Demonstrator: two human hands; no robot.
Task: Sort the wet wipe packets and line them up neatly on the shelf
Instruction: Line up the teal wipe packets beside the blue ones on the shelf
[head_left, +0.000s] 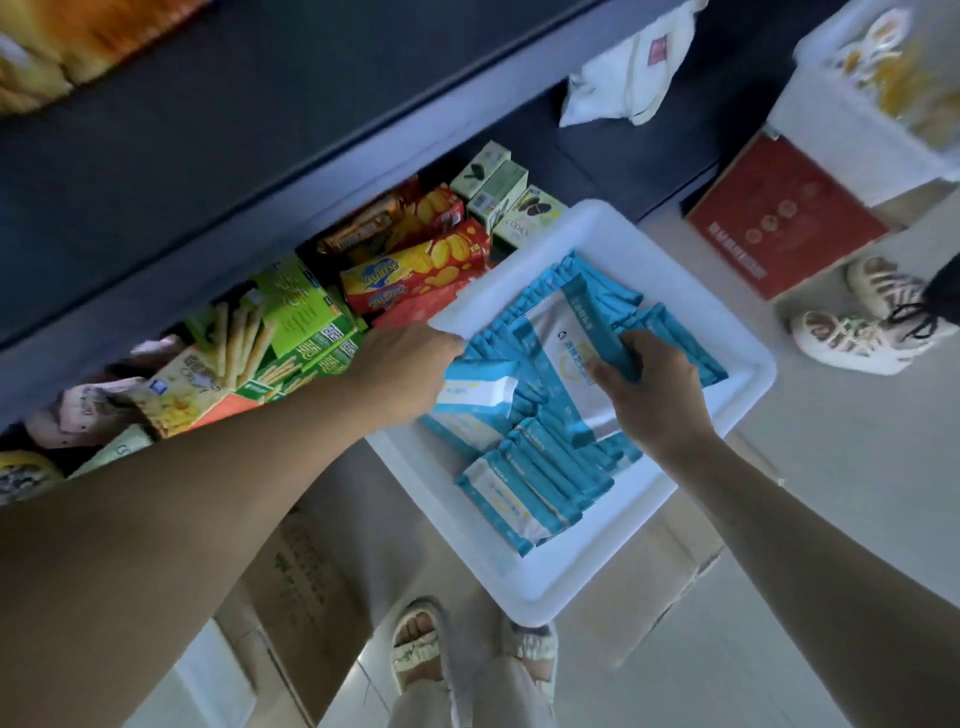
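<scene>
Over the white tray (727, 410) of blue wet wipe packets (540, 483), the left hand (405, 369) grips one packet (478, 387) while the right hand (649, 395) pinches an upright bundle (618, 353), likely gathering matching ones for the shelf (363, 161).

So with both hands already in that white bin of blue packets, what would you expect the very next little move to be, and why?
Probably lifting out what is already held. The left hand grips a small packet at the bin's left edge, and the right hand pinches a large flat packet lying atop the upright rows. The shelf of biscuit boxes lies just to the left.
</scene>
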